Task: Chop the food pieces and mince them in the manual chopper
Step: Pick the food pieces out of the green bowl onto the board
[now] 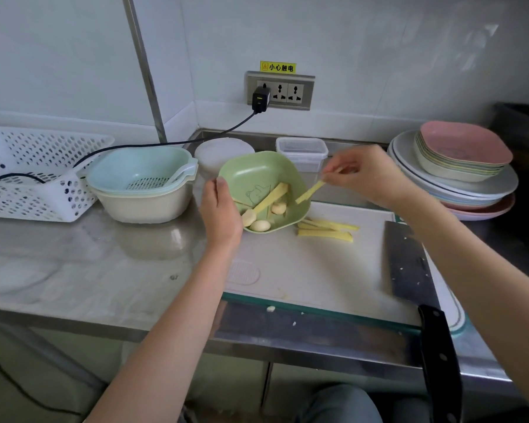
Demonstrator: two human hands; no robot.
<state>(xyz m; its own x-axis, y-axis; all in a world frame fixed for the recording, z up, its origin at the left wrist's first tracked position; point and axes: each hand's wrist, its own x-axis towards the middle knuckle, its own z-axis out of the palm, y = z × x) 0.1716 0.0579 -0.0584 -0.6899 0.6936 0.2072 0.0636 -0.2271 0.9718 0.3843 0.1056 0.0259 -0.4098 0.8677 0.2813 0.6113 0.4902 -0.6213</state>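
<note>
The left hand [220, 213] grips the near-left rim of a green dish [257, 170] and tilts it towards the cutting board [312, 264], fingers wrapped under the edge. The right hand [364, 175] hangs just beyond the dish's far-right corner, thumb and forefinger pinched on the top end of a pale yellow strip [309, 193] that dangles over the rim. Inside the dish, close to the left hand's fingertips, lie another long strip [271, 198] and three rounded pale pieces [260, 225], likely garlic cloves. Below the right hand, a small pile of strips [326, 228] already rests on the board. The cleaver [408, 264] lies untouched under the right forearm, its black handle jutting off the worktop edge.

The step appears to be emptying the dish onto the board for chopping. To do it well, I would lay this strip parallel with the pile so all can be cut across in one pass, and keep the dish tilted only mildly so the round pieces do not roll out uncontrolled. No manual chopper can be identified with certainty.
</note>
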